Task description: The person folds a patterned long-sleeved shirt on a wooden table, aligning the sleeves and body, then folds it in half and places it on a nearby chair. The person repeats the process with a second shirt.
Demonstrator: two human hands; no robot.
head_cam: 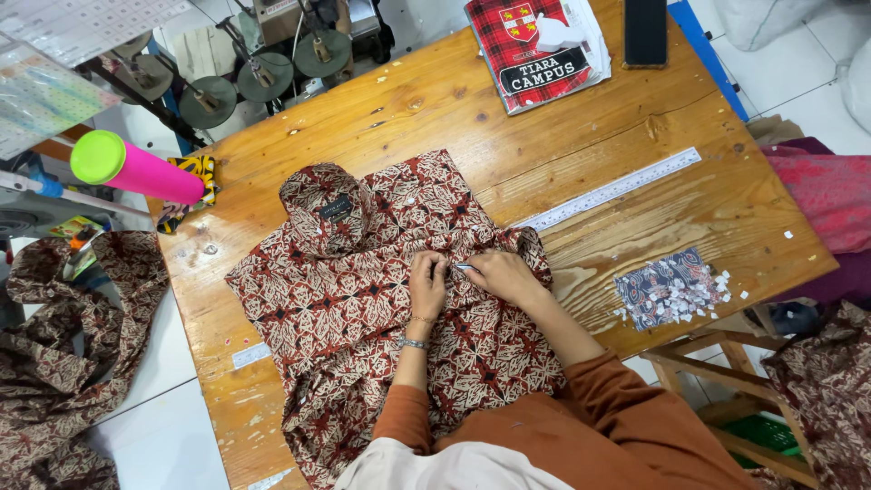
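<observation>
— Shirt (363, 299), patterned in red-brown and cream, lies spread flat on the wooden worktop (635, 227) with its collar away from the person. Where are the hands?

— Both meet at the middle of the shirt front. The left hand (426, 286) presses down on the cloth, its grip closed in a pinch on the fabric. The right hand (504, 275) sits just beside it, fingertips touching, its grip together on a small pale-tipped tool (463, 267) I cannot identify.

— What lies around that grip?

— Beyond the right hand, a long metal ruler (608, 191) runs slantwise across the worktop. Further out on that side, near the edge, is a small patch of cloth (662, 289) strewn with white scraps. Past the collar, far from the hands, a red tartan packet (535, 50) and a dark phone (645, 32). Out beyond the left hand, a pink tube with a green cap (136, 168) at the worktop's corner.

— Wrists?

— Bracelets on the left one; orange sleeves on both arms.
</observation>
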